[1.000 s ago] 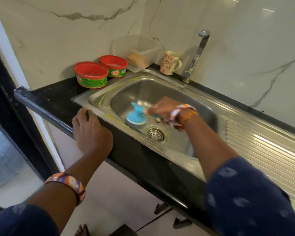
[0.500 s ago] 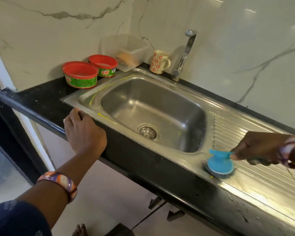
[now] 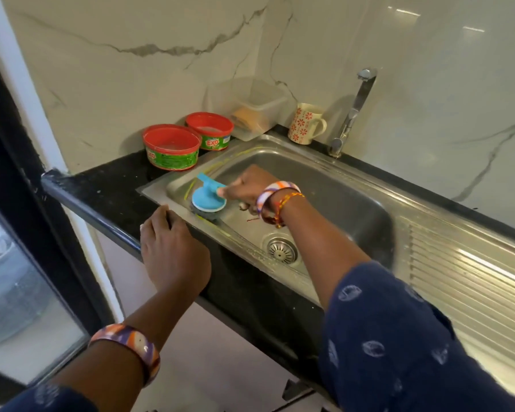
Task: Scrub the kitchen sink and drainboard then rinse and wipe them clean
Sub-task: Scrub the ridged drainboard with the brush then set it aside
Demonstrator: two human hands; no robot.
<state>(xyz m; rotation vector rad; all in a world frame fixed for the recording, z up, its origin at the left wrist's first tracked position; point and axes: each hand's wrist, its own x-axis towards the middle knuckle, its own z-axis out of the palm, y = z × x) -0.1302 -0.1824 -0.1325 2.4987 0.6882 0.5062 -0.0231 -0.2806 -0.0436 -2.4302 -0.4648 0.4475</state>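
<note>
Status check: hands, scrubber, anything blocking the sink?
Right hand grips blue scrubber, head on sink front-left rim. Left hand rests open on counter edge. Basin clear; mug by tap.

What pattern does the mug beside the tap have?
The mug is cream with red flower motifs, seen in the head view.

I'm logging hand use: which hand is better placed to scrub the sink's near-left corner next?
The right hand: it grips the blue round scrubber with steel wool at the stainless steel sink near-left wall. The left hand only rests on the black counter edge.
</note>
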